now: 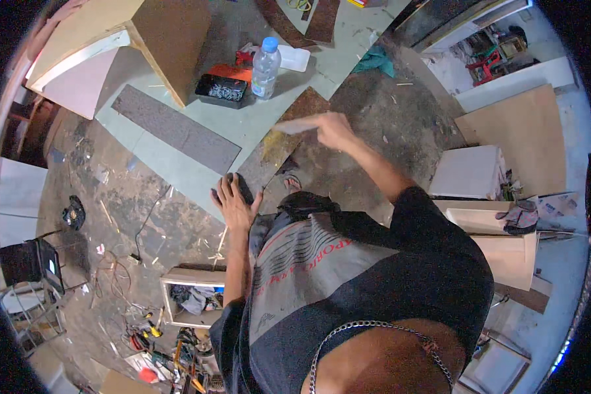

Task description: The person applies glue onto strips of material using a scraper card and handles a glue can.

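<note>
the left hand (pixel 233 200) lay flat, fingers spread, on a brown strip (pixel 279 141) over the pale surface (pixel 171 167). the right hand (pixel 331 128) gripped a thin board (pixel 295 125). scraps littered the concrete floor (pixel 387 118).

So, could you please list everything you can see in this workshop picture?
Water bottle: one, clear with blue cap, upright on the pale panel.
Screw tray: one, black, beside the bottle.
Pale panel: one, grey-green, lying flat.
Dark strip: one, grey-brown, on the panel.
Brown strip: one, under the left hand.
Wooden box: one, tan, upper left.
Cloth: one, teal, on the floor.
Left hand: flat, pressing the brown strip.
Right hand: raised, gripping a flat pale piece.
</note>
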`<action>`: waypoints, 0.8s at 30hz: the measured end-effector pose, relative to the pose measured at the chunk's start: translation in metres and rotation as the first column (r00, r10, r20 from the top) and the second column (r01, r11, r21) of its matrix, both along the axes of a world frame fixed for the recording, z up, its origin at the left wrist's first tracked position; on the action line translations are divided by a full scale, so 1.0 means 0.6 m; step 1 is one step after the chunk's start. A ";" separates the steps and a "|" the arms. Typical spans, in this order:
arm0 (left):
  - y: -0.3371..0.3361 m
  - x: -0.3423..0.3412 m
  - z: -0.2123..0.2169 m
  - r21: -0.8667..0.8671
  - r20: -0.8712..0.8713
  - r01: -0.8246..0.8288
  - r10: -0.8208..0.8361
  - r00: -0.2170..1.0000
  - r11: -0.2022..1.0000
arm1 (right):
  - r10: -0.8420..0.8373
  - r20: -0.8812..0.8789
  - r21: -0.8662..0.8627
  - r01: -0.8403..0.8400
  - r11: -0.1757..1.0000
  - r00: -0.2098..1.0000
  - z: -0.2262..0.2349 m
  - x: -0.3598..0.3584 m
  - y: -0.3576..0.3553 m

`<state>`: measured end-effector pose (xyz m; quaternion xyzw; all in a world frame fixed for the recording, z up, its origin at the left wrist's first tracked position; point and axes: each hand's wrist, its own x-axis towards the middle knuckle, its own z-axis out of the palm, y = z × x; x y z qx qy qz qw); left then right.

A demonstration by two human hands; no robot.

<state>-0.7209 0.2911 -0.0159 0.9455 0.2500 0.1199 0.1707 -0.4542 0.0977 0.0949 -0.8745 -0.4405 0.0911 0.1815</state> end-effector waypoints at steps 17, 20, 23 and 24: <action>0.012 0.004 -0.024 -0.015 0.031 0.121 -0.120 0.992 0.993 | 0.258 0.050 -0.316 -0.230 0.920 0.965 -0.034 0.030 0.076; 0.011 0.005 -0.023 -0.019 0.034 0.109 -0.108 0.994 0.994 | 0.381 -0.025 -0.378 -0.362 0.852 0.924 -0.025 0.027 0.073; 0.004 0.005 -0.025 0.007 0.049 0.102 -0.103 0.994 0.995 | 0.443 -0.049 -0.357 -0.430 0.829 0.895 -0.006 0.008 0.050; 0.003 0.004 -0.026 0.019 0.046 0.101 -0.102 0.994 0.995 | 0.444 -0.109 -0.446 -0.443 0.778 0.889 -0.001 0.001 0.042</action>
